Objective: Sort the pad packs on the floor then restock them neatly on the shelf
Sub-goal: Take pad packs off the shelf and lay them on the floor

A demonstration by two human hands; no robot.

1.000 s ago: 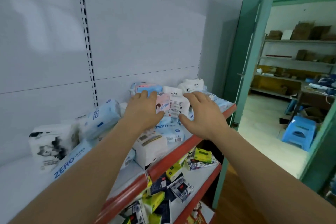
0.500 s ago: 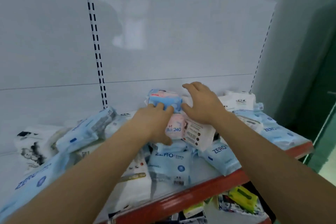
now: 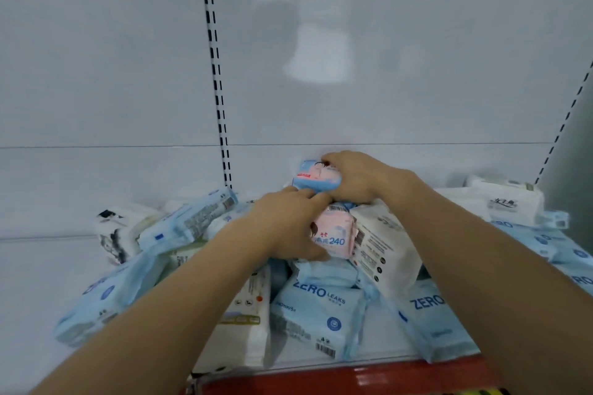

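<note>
- I see my right hand with its fingers curled over a small blue pack atop the heap.
- My left hand grips a pink pack just below it.
- Both sit on a jumble of pad packs on the shelf, against its white back panel.

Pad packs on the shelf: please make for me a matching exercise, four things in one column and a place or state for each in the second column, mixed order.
Things:
1. pink pack marked 240
2. small blue pack
3. ZERO LEAKS pack
4. white pack with dark ink print

Places or states:
A. far left of the pile
B. gripped by the right hand
C. lying at the front, near the red shelf edge
D. held by the left hand

Pairs: 1-D, 2-B, 3-C, 4-A
</note>
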